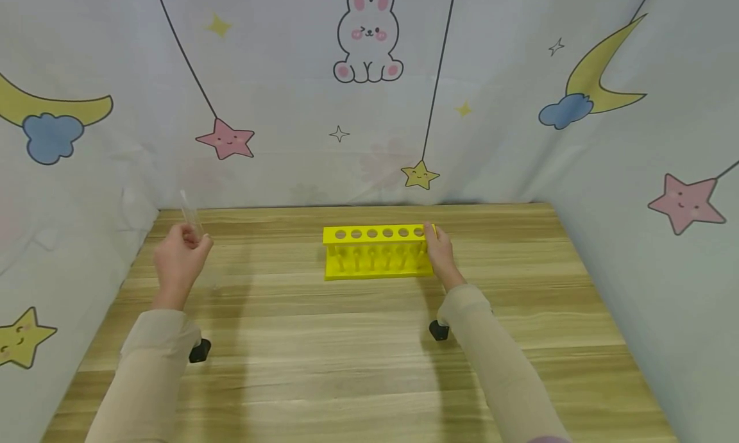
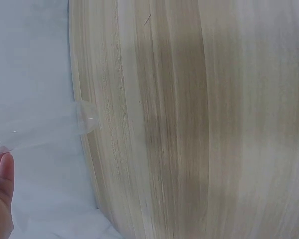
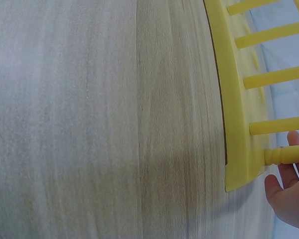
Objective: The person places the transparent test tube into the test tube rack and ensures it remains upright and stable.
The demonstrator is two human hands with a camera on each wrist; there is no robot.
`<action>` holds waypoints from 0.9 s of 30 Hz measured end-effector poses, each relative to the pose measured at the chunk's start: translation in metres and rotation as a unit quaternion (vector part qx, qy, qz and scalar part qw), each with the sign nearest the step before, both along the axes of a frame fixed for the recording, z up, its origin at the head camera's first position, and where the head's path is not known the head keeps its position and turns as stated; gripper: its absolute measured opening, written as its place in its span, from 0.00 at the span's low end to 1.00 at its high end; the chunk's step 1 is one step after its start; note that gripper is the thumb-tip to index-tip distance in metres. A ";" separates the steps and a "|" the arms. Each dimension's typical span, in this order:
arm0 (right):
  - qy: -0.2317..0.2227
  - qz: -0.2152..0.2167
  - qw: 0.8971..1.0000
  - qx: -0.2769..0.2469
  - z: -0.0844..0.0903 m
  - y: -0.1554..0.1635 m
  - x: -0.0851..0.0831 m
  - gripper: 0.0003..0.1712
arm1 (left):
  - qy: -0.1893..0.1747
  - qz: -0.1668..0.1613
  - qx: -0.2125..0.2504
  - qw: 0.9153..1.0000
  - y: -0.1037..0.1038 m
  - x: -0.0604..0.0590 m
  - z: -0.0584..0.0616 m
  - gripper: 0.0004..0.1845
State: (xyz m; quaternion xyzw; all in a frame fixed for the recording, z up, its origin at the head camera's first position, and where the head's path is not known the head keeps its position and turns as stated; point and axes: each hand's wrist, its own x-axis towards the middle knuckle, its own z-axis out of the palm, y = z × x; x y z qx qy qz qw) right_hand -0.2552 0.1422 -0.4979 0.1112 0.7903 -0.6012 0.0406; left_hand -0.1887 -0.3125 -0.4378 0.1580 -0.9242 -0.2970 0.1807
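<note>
My left hand (image 1: pixel 180 254), raised over the left side of the table, pinches a clear test tube (image 1: pixel 190 211) between thumb and fingers. The tube is tilted and see-through; in the left wrist view its rounded end (image 2: pixel 87 117) points away from the fingertips (image 2: pixel 6 172). A yellow test tube rack (image 1: pixel 378 278) stands towards the back of the table, with a row of round holes along its top and pegs below. At its right end my right hand (image 1: pixel 441 254) grips it. The right wrist view shows fingers (image 3: pixel 274 189) curled around the end post (image 3: pixel 289 155).
The wood-grain table (image 1: pixel 335 353) ends at a white printed curtain (image 1: pixel 277 97) at the back and both sides. The left hand is close to the curtain's left part. Black wrist devices (image 1: pixel 199 351) sit under both sleeves.
</note>
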 end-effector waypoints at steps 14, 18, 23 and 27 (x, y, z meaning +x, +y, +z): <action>0.015 0.003 1.000 -0.005 0.000 -0.001 0.000 0.31 | 0.027 -0.007 -0.006 1.000 0.004 0.002 0.003 0.18; 0.011 0.001 1.000 0.001 0.000 -0.001 0.000 0.31 | 0.053 0.002 -0.010 0.999 0.007 0.001 0.003 0.15; 0.012 0.003 1.000 -0.002 0.001 -0.001 0.001 0.31 | 0.066 0.005 -0.001 0.998 0.011 -0.001 -0.001 0.13; 0.020 0.007 1.000 -0.008 0.000 -0.001 0.001 0.32 | 0.067 0.005 0.013 0.998 0.013 0.000 -0.003 0.12</action>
